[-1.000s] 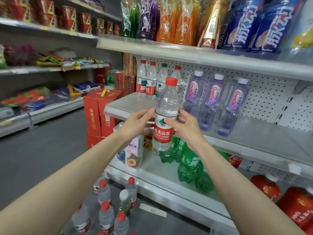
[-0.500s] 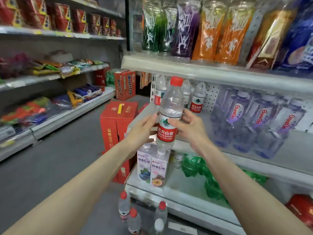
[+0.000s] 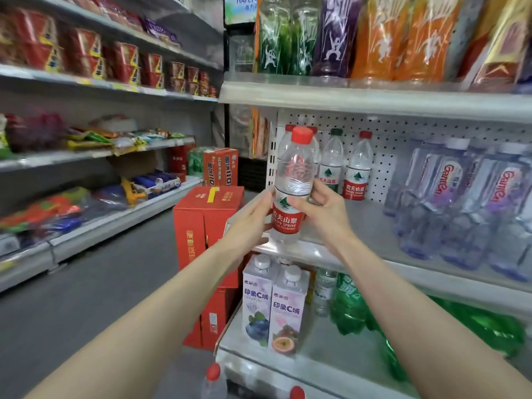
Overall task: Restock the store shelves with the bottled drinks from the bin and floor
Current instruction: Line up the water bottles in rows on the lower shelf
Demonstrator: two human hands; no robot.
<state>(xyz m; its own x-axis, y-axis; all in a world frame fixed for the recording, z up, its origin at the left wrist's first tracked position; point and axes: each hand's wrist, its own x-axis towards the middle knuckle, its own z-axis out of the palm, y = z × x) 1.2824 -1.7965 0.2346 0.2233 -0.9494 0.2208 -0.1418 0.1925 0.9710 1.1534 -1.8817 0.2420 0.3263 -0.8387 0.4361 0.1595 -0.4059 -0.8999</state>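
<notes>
A clear water bottle (image 3: 294, 180) with a red cap and red label stands upright between both my hands, over the front left edge of the middle shelf (image 3: 371, 226). My left hand (image 3: 250, 223) grips its left side at the label. My right hand (image 3: 322, 211) wraps the label from the right, thumb across the front. Several matching red-label bottles (image 3: 355, 168) stand at the back of that shelf against the pegboard. Red caps of more bottles (image 3: 213, 372) show low down near the floor.
Clear purple-label bottles (image 3: 460, 197) fill the shelf's right part. Two juice cartons (image 3: 272, 306) and green soda bottles (image 3: 351, 303) sit on the shelf below. Stacked red boxes (image 3: 205, 226) stand left of the shelf unit. The grey aisle floor (image 3: 95, 298) runs left.
My view and both hands have moved left along the shelf with the bottle. The bottle is now higher and closer to the red-label bottles at the back.
</notes>
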